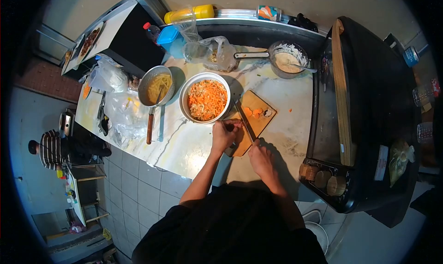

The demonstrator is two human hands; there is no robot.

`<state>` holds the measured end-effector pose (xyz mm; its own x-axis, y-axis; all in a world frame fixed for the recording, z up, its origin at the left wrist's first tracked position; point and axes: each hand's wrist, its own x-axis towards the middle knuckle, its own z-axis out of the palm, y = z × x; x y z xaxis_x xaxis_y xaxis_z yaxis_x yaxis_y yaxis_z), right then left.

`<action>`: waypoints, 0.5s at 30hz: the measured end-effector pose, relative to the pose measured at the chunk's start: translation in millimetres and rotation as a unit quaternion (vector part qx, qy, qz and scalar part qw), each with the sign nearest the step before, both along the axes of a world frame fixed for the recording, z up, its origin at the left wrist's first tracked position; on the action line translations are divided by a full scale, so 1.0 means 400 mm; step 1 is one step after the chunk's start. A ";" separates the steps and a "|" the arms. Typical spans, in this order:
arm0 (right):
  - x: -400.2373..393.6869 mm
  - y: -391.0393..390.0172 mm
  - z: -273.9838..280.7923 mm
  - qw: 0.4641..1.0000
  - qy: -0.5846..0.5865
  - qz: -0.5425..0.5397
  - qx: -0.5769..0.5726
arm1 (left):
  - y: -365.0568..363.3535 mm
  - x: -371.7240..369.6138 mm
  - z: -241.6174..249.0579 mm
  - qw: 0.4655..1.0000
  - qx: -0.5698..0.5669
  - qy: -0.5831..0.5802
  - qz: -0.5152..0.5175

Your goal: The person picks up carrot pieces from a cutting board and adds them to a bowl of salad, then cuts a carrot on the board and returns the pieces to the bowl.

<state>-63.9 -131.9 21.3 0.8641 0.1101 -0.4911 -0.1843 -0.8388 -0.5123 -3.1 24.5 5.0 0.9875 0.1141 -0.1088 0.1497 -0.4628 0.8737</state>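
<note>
My right hand [261, 158] is closed round the handle of a knife [244, 118], whose blade lies slantwise over a wooden cutting board [252, 99]. On the board's left edge, my left hand [224, 133] has its fingers bent together beside the blade; what they hold is too small to name. Orange slices [256, 112] lie on the board to the right of the blade. Just beyond my left hand stands a white bowl [182, 108] filled with shredded orange and pale food [206, 100].
Left of the bowl, a pot [143, 86] of pale strips has its handle toward me. Plastic bags [124, 111] lie farther left. A pan [277, 70] of batter stands at the back. A large black appliance [369, 121] borders the right. A person [55, 148] is far left.
</note>
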 end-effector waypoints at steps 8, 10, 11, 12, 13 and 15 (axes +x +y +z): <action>-0.013 0.009 -0.019 0.998 -0.065 0.006 -0.011 | 0.006 0.003 -0.020 0.999 -0.046 -0.015 0.007; -0.010 0.008 -0.014 0.999 -0.052 0.008 -0.006 | 0.005 0.002 -0.016 0.999 -0.049 -0.013 0.009; -0.008 0.007 -0.012 0.999 -0.039 0.011 -0.001 | 0.005 0.001 -0.014 0.999 -0.042 -0.010 0.010; -0.006 0.006 -0.012 0.999 -0.040 0.011 -0.001 | 0.005 0.002 -0.012 0.999 -0.034 -0.007 0.011; -0.005 0.005 -0.012 0.999 -0.037 0.004 0.007 | 0.005 0.002 -0.013 0.999 -0.034 -0.007 0.012; -0.001 0.003 -0.002 0.999 -0.034 -0.004 0.016 | 0.003 0.002 -0.012 0.999 -0.039 -0.012 0.012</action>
